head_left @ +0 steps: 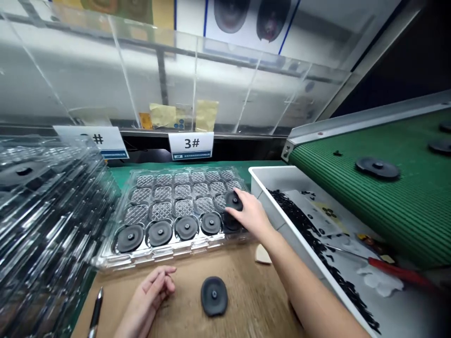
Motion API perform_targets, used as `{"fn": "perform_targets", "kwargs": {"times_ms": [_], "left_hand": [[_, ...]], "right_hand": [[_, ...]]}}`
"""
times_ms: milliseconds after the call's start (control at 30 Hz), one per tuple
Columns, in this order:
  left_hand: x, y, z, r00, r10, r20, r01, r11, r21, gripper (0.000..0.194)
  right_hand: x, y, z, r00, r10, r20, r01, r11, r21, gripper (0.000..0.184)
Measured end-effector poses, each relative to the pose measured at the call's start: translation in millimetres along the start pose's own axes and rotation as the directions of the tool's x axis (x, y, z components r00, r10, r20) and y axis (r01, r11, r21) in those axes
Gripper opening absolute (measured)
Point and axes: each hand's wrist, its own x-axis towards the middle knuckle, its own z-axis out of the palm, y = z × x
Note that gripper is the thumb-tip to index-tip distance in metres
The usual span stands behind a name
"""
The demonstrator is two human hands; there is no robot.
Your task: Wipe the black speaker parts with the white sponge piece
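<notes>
My right hand (252, 213) grips a black oval rubber part (234, 200) between thumb and fingers, above the right side of a clear plastic tray (165, 253). Several like parts fill the tray's front row, such as one black part (186, 227) near its middle. Beneath the held one, another dark part is half hidden by my hand. My left hand (153, 291) rests low in front of the tray, loosely curled with nothing in it. To its right, a loose black oval part (214, 295) with a small central stud lies on the brown board (246, 314).
Tall stacked clear trays (52, 234) stand at the left, with a pen (96, 312) near them. At right, a white bin (282, 171) holds black scraps and a red-handled screwdriver (394, 268). Beyond it, a green conveyor belt (334, 188) carries dark parts. A whitish piece (262, 254) lies by my right wrist.
</notes>
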Motion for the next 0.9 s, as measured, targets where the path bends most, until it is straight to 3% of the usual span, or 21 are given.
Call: {"fn": "perform_targets", "kwargs": {"times_ms": [67, 167, 300, 400, 567, 667, 767, 833, 900], "left_hand": [[0.9, -3.0, -5.2, 1.000, 0.011, -0.002, -0.011, 0.998, -0.069, 0.040], [1.5, -2.4, -11.3, 1.000, 0.026, -0.010, -0.028, 0.990, -0.140, 0.039], [4.4, 1.1, -18.4, 0.999, 0.046, -0.022, -0.049, 0.979, -0.196, 0.035], [6.0, 0.9, -20.0, 0.998, 0.059, -0.022, -0.062, 0.978, -0.200, 0.034], [5.6, -1.9, -16.1, 0.995, 0.095, -0.027, -0.098, 0.983, -0.157, 0.039], [4.1, -3.6, -14.2, 0.992, 0.124, -0.031, -0.126, 0.988, -0.094, 0.042], [3.4, -8.4, -14.3, 0.979, 0.177, -0.097, -0.178, 0.984, 0.005, 0.047], [3.1, -14.2, -14.8, 0.965, 0.221, -0.142, -0.209, 0.973, 0.094, 0.050], [2.4, -21.0, -15.0, 0.954, 0.261, -0.148, -0.232, 0.955, 0.188, 0.050]], "right_hand": [[27.7, 3.6, 19.8, 0.999, 0.027, 0.018, -0.026, 0.997, -0.071, 0.034], [41.6, 6.6, 40.4, 0.997, 0.029, 0.068, -0.019, 0.988, -0.156, 0.030], [30.8, 12.0, 28.3, 0.993, 0.003, 0.121, 0.027, 0.967, -0.252, 0.031], [18.8, 16.2, -9.3, 0.978, -0.048, 0.205, 0.111, 0.945, -0.308, 0.031], [9.4, 26.7, -100.4, 0.950, -0.058, 0.306, 0.196, 0.875, -0.443, 0.030], [14.9, 43.2, -161.5, 0.972, 0.024, 0.236, 0.119, 0.813, -0.570, 0.032], [21.5, 69.7, -214.7, 0.985, 0.139, 0.099, -0.036, 0.739, -0.673, 0.030], [21.3, 90.3, -237.8, 0.981, 0.191, 0.005, -0.133, 0.701, -0.701, 0.030], [16.5, 109.9, -247.9, 0.976, 0.208, -0.059, -0.190, 0.695, -0.693, 0.030]]}}
